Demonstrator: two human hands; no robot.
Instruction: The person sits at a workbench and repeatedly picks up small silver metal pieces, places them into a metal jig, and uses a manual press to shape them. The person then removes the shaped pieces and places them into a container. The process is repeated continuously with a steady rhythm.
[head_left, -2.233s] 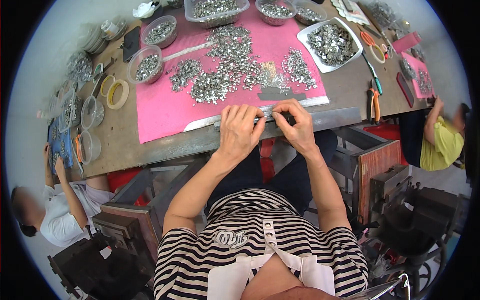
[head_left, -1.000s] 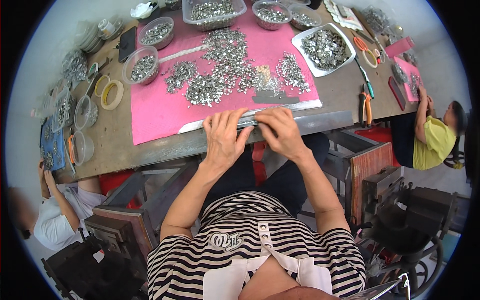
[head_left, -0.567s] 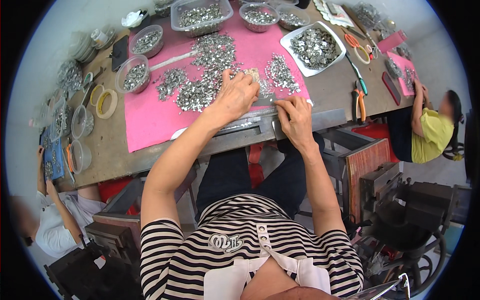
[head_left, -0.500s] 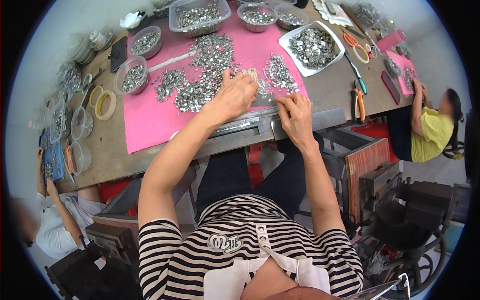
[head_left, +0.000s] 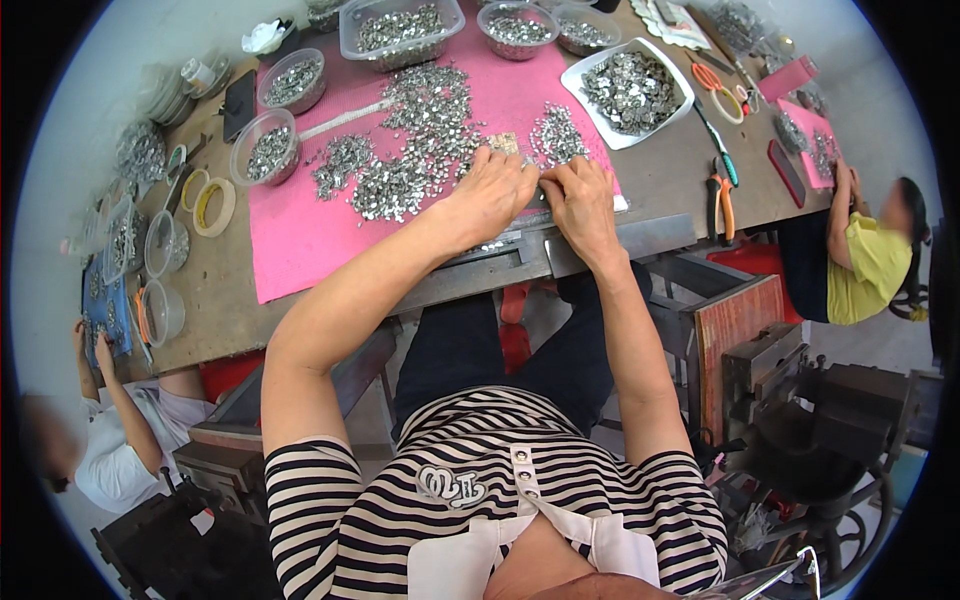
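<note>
My left hand (head_left: 495,192) and my right hand (head_left: 582,198) almost meet at the front edge of a pink mat (head_left: 300,232). The left fingers are bent together over the small parts; the right thumb and fingers are pinched. Whatever either hand holds is hidden or too small to name. Past my left fingertips lies a small tan patterned piece (head_left: 504,143). A heap of small silver metal pieces (head_left: 395,190) spreads to the left of my hands, and a smaller pile of silver pieces (head_left: 560,135) lies just beyond the right one.
Tubs of metal pieces (head_left: 398,40) line the back, with a white dish (head_left: 683,105) at right. Orange-handled pliers (head_left: 720,195), scissors (head_left: 715,88) and tape rolls (head_left: 212,208) lie about. A metal plate (head_left: 655,234) edges the bench. A person in yellow (head_left: 865,260) sits right, another in white (head_left: 120,455) left.
My right hand has moved left and a little up, while my left hand has shifted right, so the two are closer together. The person at left has moved their hands slightly.
</note>
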